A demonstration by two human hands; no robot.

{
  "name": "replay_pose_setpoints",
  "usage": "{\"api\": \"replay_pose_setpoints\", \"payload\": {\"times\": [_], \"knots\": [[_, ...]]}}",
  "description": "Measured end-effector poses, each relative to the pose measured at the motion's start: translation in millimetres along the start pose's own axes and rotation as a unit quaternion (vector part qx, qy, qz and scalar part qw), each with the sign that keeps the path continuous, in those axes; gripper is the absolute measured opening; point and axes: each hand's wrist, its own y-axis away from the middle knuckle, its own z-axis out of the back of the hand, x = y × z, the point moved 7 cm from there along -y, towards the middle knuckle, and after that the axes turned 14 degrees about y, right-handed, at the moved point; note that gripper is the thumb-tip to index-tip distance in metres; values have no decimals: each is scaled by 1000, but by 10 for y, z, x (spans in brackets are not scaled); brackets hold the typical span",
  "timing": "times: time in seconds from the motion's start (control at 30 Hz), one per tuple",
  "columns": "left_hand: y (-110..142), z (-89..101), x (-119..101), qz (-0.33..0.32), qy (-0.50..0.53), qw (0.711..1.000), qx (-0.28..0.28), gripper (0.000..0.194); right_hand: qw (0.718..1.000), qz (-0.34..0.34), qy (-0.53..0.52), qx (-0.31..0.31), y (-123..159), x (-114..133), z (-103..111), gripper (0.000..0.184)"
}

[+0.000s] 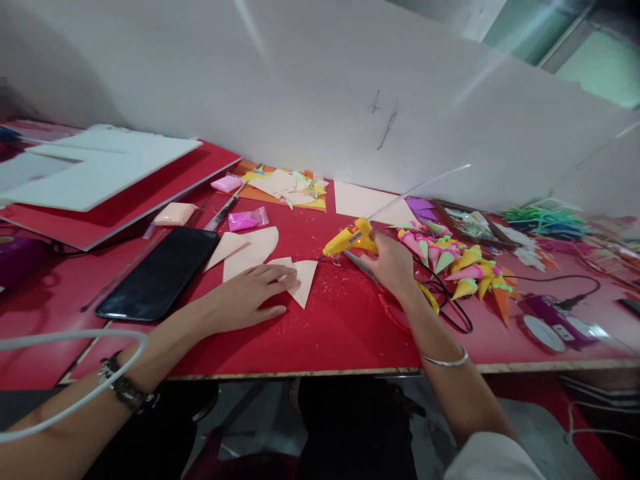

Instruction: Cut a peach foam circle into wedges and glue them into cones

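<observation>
Black phone: laid flat on red table, beside left forearm. Left hand: spread, palm down, nothing gripped; cream paper piece covered partly by fingertips, apparently so slipping is prevented; pointed end left exposed. Yellow glue gun: clasped by handle in right hand, nozzle directed left, just beside paper's upper corner, presumably for control. Coloured cones: heaped farther right.

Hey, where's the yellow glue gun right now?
In the head view, the glue gun is just right of centre, in the right hand, pointing left toward the cut paper that the left hand touches.
</observation>
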Motion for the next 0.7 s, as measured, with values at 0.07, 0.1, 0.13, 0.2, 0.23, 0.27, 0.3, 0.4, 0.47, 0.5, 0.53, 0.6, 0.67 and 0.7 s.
{"api": "replay_pose_setpoints", "payload": {"times": [0.07,0.1,0.13,0.2,0.23,0.27,0.3,0.4,0.47,0.5,0.53,0.6,0.67,0.7], "knots": [[1,0,11,-1,7,1000,-1,46,999,-38,-12,-8,-2,-86,-2,38],[3,-1,17,-2,11,1000,-1,46,998,-58,-19,-15,-1,-140,-3,41],[4,-2,22,-3,14,1000,0,45,996,-79,-25,-22,0,-197,-9,43],[7,1,25,-3,19,1000,0,45,992,-115,-35,-24,0,-316,-55,48],[7,3,18,-4,23,1000,1,45,991,-128,-39,-15,-2,-372,-101,48],[6,10,8,-5,26,1000,0,46,990,-135,-46,4,-7,-419,-168,47],[2,24,-6,-5,28,1000,-5,47,988,-138,-57,28,-12,-457,-246,44],[-25,112,-30,15,24,998,-56,46,984,-119,-95,91,-28,-508,-455,35],[-50,186,-16,48,9,992,-116,44,984,-106,-107,99,-33,-518,-512,32],[-63,210,-4,67,-3,988,-142,42,984,-105,-107,96,-33,-523,-517,31],[-78,219,11,85,-14,983,-161,41,984,-106,-107,94,-32,-526,-518,31],[-114,197,48,120,-36,977,-174,42,984,-108,-108,91,-27,-524,-507,32],[-149,152,97,153,-42,973,-168,47,984,-109,-106,88,-24,-519,-485,33],[-164,132,119,164,-36,972,-163,49,985,-110,-103,87,-23,-519,-470,34]]}}
